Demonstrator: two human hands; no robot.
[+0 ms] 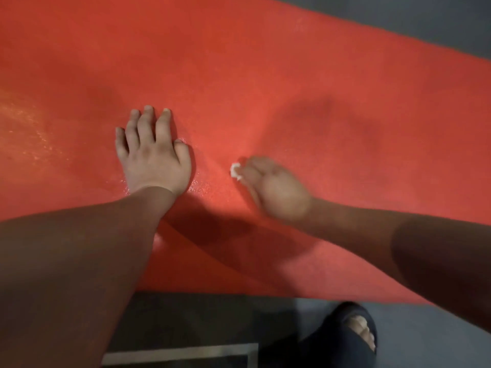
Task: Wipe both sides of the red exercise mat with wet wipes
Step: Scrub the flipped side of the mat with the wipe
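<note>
Only the head view here, looking straight down. The red exercise mat lies flat on the grey floor and fills most of the shot. Its near edge is just in front of the person's foot and its far edge runs off toward the top right.

The left hand is open, palm down with fingers spread, pressing on the middle of the mat, closer to the near edge than the far one. Looks like it's there to pin the mat. The right hand is just beside it and motion-blurred. Its fingers are curled over a small scrunched wet wipe, with only a white bit poking out.

My read is that this is mid-wipe on the upward-facing side. There's a wet sheen around the left hand and out toward the mat's left end, while the right part looks duller. So the next move probably calls for sweeping the wipe over that drier stretch while the left hand holds the mat down. The flip to the other side isn't done yet.

Count: one mat, one wipe, two hands, plus one dark sandal on the floor by the near edge.
</note>
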